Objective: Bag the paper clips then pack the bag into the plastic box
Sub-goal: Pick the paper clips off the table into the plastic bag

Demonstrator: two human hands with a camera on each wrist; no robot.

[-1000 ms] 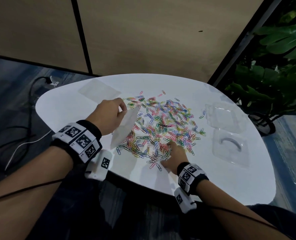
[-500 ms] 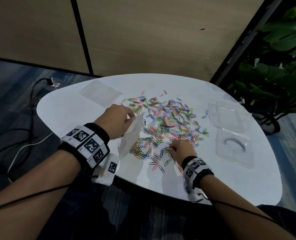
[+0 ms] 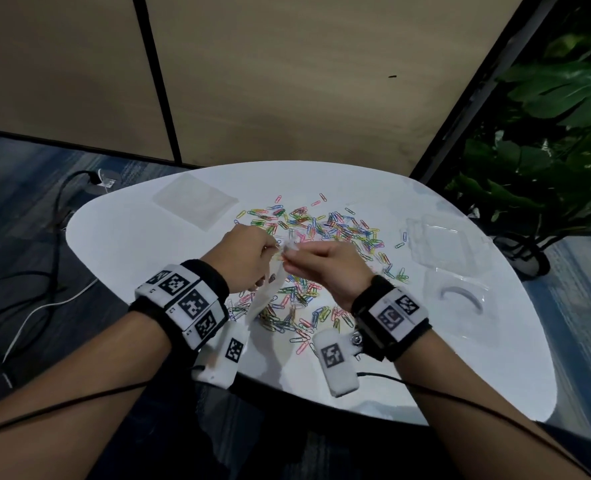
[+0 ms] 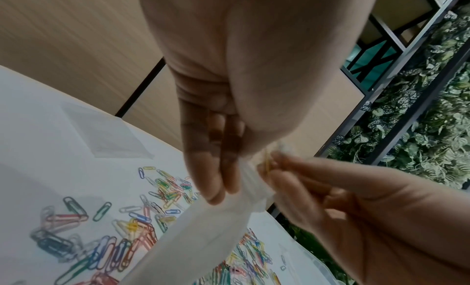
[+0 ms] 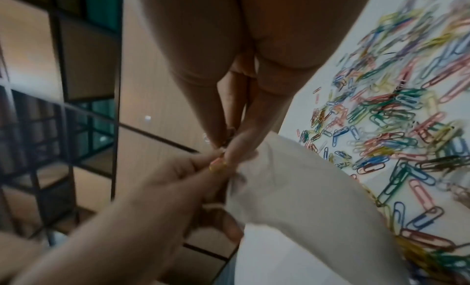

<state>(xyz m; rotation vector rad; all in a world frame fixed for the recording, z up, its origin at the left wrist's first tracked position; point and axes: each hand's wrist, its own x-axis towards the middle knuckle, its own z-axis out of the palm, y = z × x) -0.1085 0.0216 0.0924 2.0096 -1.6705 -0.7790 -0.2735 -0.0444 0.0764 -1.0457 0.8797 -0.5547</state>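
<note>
Several coloured paper clips (image 3: 339, 233) lie spread over the white table (image 3: 131, 237). Above the near side of the pile my left hand (image 3: 271, 249) pinches the mouth of a clear plastic bag (image 3: 262, 299), which hangs down toward the table. My right hand (image 3: 290, 258) meets it there, pinching a yellow paper clip (image 4: 267, 162) and perhaps others at the bag's mouth (image 5: 244, 168). Whether the bag holds any clips I cannot tell. The clear plastic box (image 3: 436, 244) lies open at the right, its other half (image 3: 456, 292) nearer me.
A flat stack of spare clear bags (image 3: 193, 199) lies at the table's far left. Cables (image 3: 44, 299) run over the floor on the left. A leafy plant (image 3: 546, 168) stands beyond the table's right edge, and a beige wall is behind.
My right hand rose from the near edge of the pile with clips pinched and moved left to the bag's mouth. The left hand lifted the bag slightly toward the middle.
</note>
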